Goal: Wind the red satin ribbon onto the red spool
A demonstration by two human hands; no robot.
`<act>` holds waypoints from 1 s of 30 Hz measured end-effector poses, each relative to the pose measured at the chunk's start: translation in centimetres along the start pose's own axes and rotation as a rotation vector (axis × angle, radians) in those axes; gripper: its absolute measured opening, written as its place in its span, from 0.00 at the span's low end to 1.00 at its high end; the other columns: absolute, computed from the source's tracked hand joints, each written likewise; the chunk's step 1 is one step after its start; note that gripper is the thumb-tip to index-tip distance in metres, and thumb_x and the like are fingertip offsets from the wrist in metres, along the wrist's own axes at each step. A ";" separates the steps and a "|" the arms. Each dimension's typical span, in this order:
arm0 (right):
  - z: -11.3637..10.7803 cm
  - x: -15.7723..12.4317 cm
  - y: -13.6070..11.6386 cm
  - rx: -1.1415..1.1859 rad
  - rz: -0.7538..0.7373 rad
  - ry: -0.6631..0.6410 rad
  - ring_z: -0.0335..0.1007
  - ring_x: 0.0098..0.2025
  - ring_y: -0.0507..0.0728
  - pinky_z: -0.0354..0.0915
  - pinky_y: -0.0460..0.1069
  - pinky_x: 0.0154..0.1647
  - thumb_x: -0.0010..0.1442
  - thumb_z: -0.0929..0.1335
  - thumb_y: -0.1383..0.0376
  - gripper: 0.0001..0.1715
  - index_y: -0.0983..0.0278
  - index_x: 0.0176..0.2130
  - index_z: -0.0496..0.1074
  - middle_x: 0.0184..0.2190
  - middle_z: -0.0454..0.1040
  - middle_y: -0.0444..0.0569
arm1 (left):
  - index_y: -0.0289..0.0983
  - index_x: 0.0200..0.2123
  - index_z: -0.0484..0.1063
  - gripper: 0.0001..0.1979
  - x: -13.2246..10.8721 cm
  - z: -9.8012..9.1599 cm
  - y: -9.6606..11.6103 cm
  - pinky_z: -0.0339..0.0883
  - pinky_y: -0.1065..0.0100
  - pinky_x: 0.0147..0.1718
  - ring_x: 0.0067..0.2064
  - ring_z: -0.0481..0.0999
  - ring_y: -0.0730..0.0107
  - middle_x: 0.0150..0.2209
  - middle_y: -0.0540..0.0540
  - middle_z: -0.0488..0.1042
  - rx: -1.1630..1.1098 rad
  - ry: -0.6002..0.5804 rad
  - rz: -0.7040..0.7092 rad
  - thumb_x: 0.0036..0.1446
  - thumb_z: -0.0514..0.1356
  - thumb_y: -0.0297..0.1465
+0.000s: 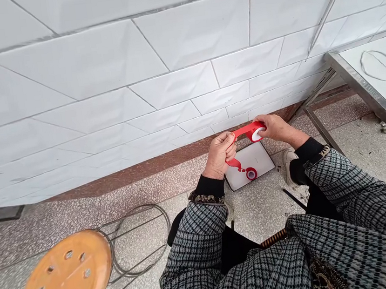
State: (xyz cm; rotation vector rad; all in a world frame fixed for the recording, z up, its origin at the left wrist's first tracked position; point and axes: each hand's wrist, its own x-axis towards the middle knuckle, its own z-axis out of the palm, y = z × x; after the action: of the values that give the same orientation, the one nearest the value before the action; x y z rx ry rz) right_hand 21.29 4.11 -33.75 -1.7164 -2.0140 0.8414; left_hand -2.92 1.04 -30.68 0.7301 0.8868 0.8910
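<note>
My right hand (271, 129) grips a roll of red tape (255, 132) with a white core. A strip of red tape stretches from the roll leftward to my left hand (221, 153), whose fingers are closed on it. A loose tail of the strip (234, 163) hangs below my left hand. Beneath, a shallow white tray (234, 179) with a dark edge lies on the speckled floor. A smaller red ring-shaped roll (251, 173) rests in it beside small red scraps.
A stool with a round orange seat (67, 282) and wire legs lies tipped over at lower left. At right stands a metal-framed table (365, 90) with a coiled wire (385, 67) on it. The white tiled wall (197, 36) rises ahead.
</note>
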 end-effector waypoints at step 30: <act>0.6 -1.0 -0.6 0.198 -0.092 -0.269 0.66 0.33 0.54 0.58 0.49 0.38 0.47 0.71 0.71 0.13 0.62 0.36 0.76 0.30 0.76 0.42 | 0.37 0.26 0.68 0.22 -0.4 -0.4 1.4 0.39 0.77 0.14 0.15 0.45 0.86 0.16 0.61 0.52 -0.076 0.074 0.049 0.51 0.78 0.40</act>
State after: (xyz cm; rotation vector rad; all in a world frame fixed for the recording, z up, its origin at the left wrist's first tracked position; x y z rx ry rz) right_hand 20.67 2.96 -33.75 -1.4548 -2.0757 1.2501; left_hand -3.87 1.41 -29.64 0.6592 0.8987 0.9945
